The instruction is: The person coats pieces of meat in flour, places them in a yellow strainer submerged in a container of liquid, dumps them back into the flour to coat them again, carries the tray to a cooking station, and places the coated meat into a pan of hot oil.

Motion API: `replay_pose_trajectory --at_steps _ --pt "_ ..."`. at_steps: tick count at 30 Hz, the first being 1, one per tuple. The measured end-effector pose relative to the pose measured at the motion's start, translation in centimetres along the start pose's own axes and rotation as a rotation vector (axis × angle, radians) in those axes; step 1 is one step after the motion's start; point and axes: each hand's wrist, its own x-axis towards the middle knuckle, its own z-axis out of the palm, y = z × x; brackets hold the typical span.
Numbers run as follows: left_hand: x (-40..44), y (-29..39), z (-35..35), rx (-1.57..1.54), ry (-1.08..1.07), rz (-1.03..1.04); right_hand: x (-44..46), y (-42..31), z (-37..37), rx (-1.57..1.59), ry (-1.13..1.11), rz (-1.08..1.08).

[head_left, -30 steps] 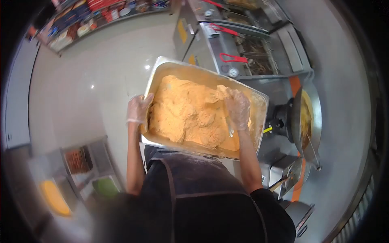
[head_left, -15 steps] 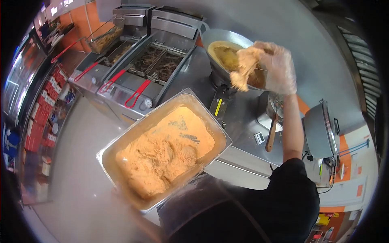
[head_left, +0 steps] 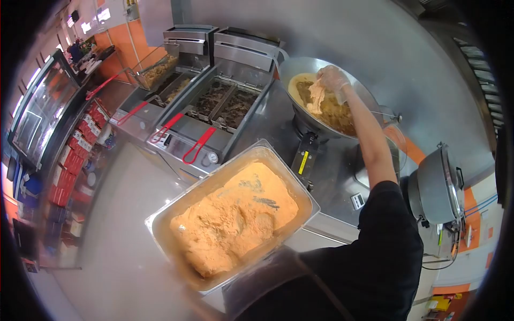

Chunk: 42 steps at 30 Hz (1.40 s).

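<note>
In a clear glove, my right hand (head_left: 333,80) is closed on a floured, orange-coated piece (head_left: 316,97) that hangs over a large round pan of bubbling oil (head_left: 364,88), its lower end at or just above the oil. A steel tray (head_left: 312,206) of orange flour mix (head_left: 230,214) with coated lumps is held tilted against the dark apron (head_left: 267,270). Only a blurred forearm shows at the tray's lower left; the fingers of my left hand are hidden.
Two fryers with red-handled baskets (head_left: 201,143) stand left of the pan. A burner with a yellow label (head_left: 303,162), a small white timer (head_left: 357,201) and a large grey pot (head_left: 436,184) are near the pan. Shelves with red boxes (head_left: 64,184) stand at far left.
My right hand first left the tray with a coated piece, then moved from in front of the pan to low over its oil. The view turned toward the fryers and pan.
</note>
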Motion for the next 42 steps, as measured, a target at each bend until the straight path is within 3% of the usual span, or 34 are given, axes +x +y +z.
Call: replay_pose_trajectory --at_steps 3,4,6,7,8,9,10,11,12,13,15,17,18,19,21,24,27,30,33,36,39,42 --pt "1.2 -0.9 0.3 0.036 0.014 -0.024 4.3 -0.6 4.3 -0.214 0.053 0.044" --pt "1.2 -1.6 0.0 0.036 0.016 -0.03 4.7 -0.7 4.4 -0.507 0.041 -0.101" --pt "-1.1 1.9 0.9 -0.026 0.049 0.078 5.4 -4.0 0.4 -0.397 0.133 -0.18" --pt "-0.1 1.3 0.4 0.183 -0.01 -0.027 5.6 -5.2 -0.7 -0.201 0.218 -0.201" --pt "-1.9 1.4 0.5 0.27 0.027 0.142 6.7 -8.1 -2.2 0.019 0.282 -0.25" --pt "-3.7 1.6 0.5 0.372 0.084 0.312 2.3 -15.5 -11.2 0.164 -0.024 -0.235" --pt "-5.6 1.7 0.6 0.476 0.158 0.473 -0.4 -19.5 -13.6 0.275 0.11 -0.34" --pt "-1.5 0.4 0.5 0.254 0.066 -0.162 -3.0 -23.5 -16.1 0.366 0.239 -0.456" --pt "-0.5 2.2 -0.1 0.489 -0.005 -0.206 -5.6 -27.5 -16.8 0.536 0.2 -0.506" --pt "0.0 -0.9 0.1 0.354 0.125 0.195 -8.0 -30.8 -17.5 0.689 0.166 -0.529" --pt "-0.4 0.9 0.3 0.175 0.091 0.022 -12.8 -37.2 -17.2 0.918 -0.031 -0.699" --pt "-0.5 1.1 0.4 0.119 0.117 0.037 -15.4 -43.9 -13.1 0.868 -0.242 -0.863" --pt "-0.6 1.2 0.5 0.092 0.126 0.051 -16.9 -47.4 -9.8 0.825 -0.195 -0.928" --pt "-0.9 1.6 0.3 0.119 0.116 0.032 -18.1 -50.5 -9.1 0.627 -0.335 -1.035" --pt "-1.4 3.0 -0.3 0.186 0.08 0.001 -20.1 -54.5 -4.4 0.772 -0.22 -1.19" --pt "-1.4 2.8 -0.3 0.143 0.09 -0.008 -21.4 -59.5 -3.0 0.255 -0.42 -1.389" --pt "-1.6 3.1 -0.4 0.12 0.068 -0.031 -21.0 -62.2 -1.0 0.041 -0.612 -1.512" --pt "-1.4 2.7 -0.4 0.152 0.082 -0.01 -21.2 -61.5 -2.0 0.189 -0.624 -1.504" --pt "-0.8 1.6 -0.2 0.177 0.115 0.018 -21.5 -60.9 -4.2 0.1 -0.461 -1.642" --pt "-1.1 1.7 -0.3 0.129 0.084 -0.012 -22.2 -59.7 -4.2 0.2 -0.504 -1.462" --pt "-1.2 2.4 -0.4 0.107 0.065 -0.024 -21.3 -56.1 -3.1 0.814 -0.358 -1.286" --pt "-1.4 2.6 -0.7 0.096 0.072 -0.035 -20.1 -52.4 -3.9 0.803 -0.153 -1.057"
